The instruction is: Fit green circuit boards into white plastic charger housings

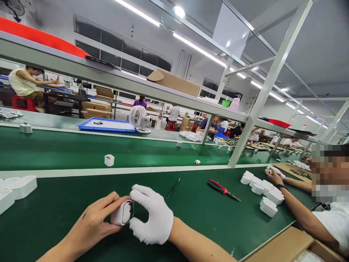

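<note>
My left hand [94,222] is bare and grips a small white plastic housing [116,217] by its sides, with the open end turned right. My right hand [154,216] wears a white glove. Its thumb and fingers curve around that open end and pinch a thin dark-edged piece [132,210] there, which looks like a circuit board edge. Something white shows inside the opening. Beyond my hands, a dark pen-like tool [173,188] lies on the green table, and pliers [224,190] with red and black handles lie farther right.
White housings stand at the left [25,187] and in a group at the right [268,207]. A conveyor belt [152,153] carries a white housing [109,160] and a small board [197,162]. A co-worker's hand [275,176] works at right, above a cardboard box [283,245]. A shelf post [268,87] rises nearby.
</note>
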A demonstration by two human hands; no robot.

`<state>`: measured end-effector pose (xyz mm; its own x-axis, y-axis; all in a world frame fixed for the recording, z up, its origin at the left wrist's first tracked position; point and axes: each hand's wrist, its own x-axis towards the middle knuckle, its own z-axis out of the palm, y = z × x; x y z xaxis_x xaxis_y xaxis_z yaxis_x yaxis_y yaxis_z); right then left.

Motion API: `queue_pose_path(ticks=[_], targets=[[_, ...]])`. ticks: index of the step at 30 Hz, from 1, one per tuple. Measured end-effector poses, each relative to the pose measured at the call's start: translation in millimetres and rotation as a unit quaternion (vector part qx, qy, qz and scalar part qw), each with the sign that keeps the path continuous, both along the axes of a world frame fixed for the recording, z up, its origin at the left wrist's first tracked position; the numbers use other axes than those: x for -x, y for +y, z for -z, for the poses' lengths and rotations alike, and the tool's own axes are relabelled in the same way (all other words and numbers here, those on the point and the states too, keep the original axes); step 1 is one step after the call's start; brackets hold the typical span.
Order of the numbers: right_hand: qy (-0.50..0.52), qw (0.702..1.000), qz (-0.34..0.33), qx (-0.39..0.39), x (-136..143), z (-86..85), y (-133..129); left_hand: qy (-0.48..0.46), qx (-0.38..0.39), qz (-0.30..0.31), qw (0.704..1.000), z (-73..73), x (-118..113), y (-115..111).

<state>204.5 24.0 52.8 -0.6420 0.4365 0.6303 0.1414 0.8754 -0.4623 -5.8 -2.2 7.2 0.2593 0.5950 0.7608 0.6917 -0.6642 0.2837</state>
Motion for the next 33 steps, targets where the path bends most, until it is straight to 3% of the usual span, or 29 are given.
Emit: queue_pose_path(ticks=[2,4,8,11,13,17,21,23,25,27,28,30,31,33], targets=[[0.031,0.999,-0.022,0.03,-3,7.2,2,-0.003,0.002,-0.002,1.0,-2.1,-1,-1],[0.057,0.989,-0.037,0.134,0,17.1,4,-0.015,0.014,0.005,1.0,-4.8,-2,-2],[0.08,0.902,-0.088,0.415,13,32.7,6,-0.036,0.035,0.048,0.998,-6.4,-6,-5],[0.079,0.84,-0.14,0.519,19,30.6,6,-0.04,0.068,0.065,0.995,-2.5,-8,-4],[0.087,0.823,-0.138,0.545,19,24.1,6,-0.04,0.091,0.067,0.993,0.5,-8,-2],[0.082,0.841,-0.081,0.529,18,16.8,8,-0.06,0.132,0.06,0.988,0.7,-12,0],[0.098,0.835,-0.046,0.539,23,26.4,11,-0.094,0.164,0.064,0.98,0.1,-15,3],[0.108,0.85,-0.051,0.513,25,31.1,12,-0.098,0.18,0.069,0.976,6.1,-14,6],[0.075,0.909,0.01,0.409,21,31.4,14,-0.082,0.205,0.061,0.974,16.7,-12,10],[-0.017,0.959,0.159,0.235,11,26.1,20,-0.069,0.239,0.035,0.968,28.4,-10,13],[-0.076,0.951,0.255,0.158,4,21.9,26,-0.072,0.256,0.022,0.964,33.3,-9,14],[-0.187,0.883,0.42,0.097,-14,12.7,41,-0.089,0.285,0.006,0.954,38.8,-7,15],[-0.232,0.841,0.475,0.113,-23,9.1,51,-0.097,0.297,0.001,0.95,39.1,-7,14],[-0.272,0.795,0.516,0.165,-39,6.2,70,-0.096,0.316,-0.001,0.944,35.8,-6,13]])
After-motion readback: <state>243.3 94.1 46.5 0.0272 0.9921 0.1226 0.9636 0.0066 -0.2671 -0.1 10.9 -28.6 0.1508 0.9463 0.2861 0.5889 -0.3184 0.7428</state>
